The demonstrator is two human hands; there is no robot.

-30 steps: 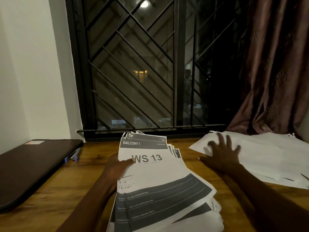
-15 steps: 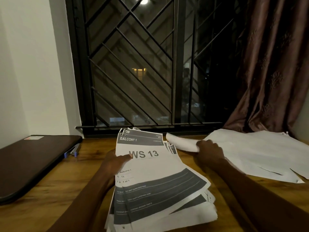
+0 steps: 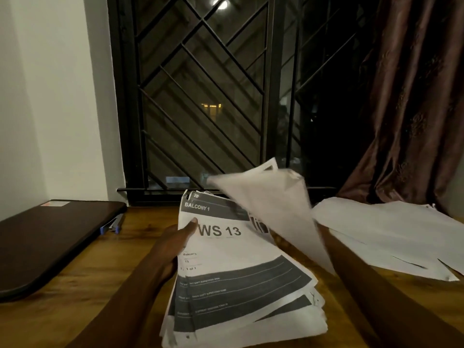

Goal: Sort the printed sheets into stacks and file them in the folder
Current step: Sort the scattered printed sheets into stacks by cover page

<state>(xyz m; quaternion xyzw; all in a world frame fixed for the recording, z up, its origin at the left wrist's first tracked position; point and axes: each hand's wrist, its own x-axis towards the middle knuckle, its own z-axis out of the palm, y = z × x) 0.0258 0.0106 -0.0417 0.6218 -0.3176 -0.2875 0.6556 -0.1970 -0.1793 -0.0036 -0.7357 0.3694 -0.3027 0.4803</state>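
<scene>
My left hand point(image 3: 173, 244) grips a thick fanned stack of printed sheets point(image 3: 241, 280) by its left edge, thumb on the top page headed "BALCONY 1, WS 13". Just right of that stack, a few white sheets point(image 3: 271, 209) are lifted in the air, blurred, blank side toward me. They hide my right hand, which holds them from behind; only its forearm point(image 3: 356, 270) shows. A loose pile of face-down white sheets point(image 3: 391, 234) lies on the table at the right. A dark closed folder point(image 3: 50, 237) lies flat at the left.
The wooden table point(image 3: 82, 292) ends at a barred window point(image 3: 200, 96) straight ahead. A brown curtain point(image 3: 414, 96) hangs at the back right, above the face-down pile. A blue clip part point(image 3: 113, 226) sticks out at the folder's right edge.
My right hand went from lying flat on the right pile to gripping its near sheets. It has now lifted them up and left toward the held stack.
</scene>
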